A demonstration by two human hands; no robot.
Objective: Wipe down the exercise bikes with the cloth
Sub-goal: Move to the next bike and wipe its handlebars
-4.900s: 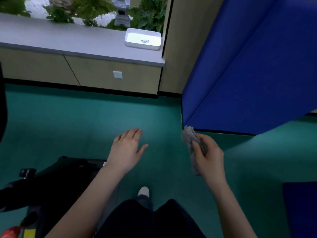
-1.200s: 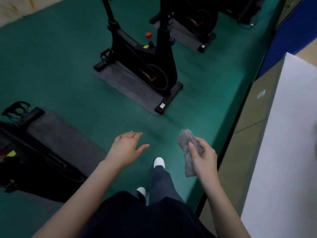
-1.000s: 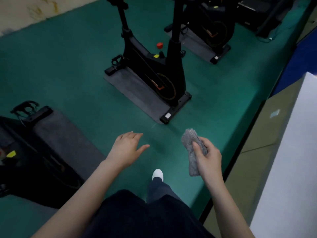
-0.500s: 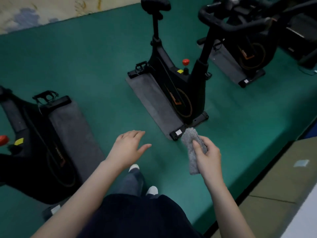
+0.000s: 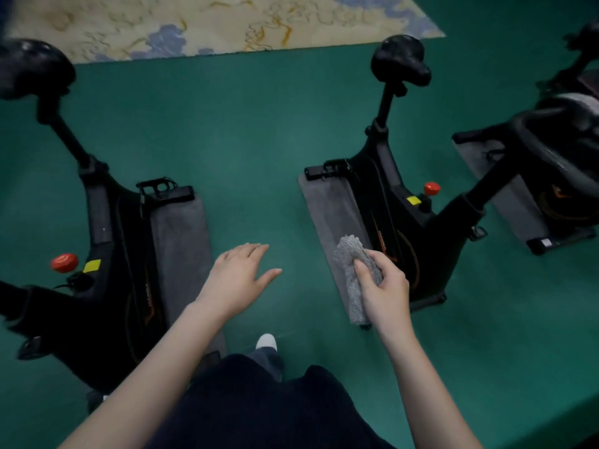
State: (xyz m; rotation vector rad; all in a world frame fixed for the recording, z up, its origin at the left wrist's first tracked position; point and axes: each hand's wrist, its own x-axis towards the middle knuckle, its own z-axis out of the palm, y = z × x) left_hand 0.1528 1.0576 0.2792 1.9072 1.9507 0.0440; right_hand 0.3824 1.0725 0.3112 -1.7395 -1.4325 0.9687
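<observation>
Right hand: the right hand is in the air over the near end of the middle bike. Its fingers are curled around a grey fuzzy cloth, and the thumb presses on the front of it.
Cloth: it is folded into a long bundle. One end stands up above the fingers and the other end hangs below the palm. It does not touch any bike.
Left hand: the left hand is palm down over the green floor, with fingers straight and slightly spread, holding nothing.
Left bike: a black exercise bike stands at the left on a grey rectangular mat.
Middle bike: a second black exercise bike has a black saddle at the far end and a round red knob on the frame.
Right bike: a third black bike is seen only partly at the right edge.
Far side: a pale patterned rug lies beyond the bikes.
Near side: dark trousers and one white shoe tip.
</observation>
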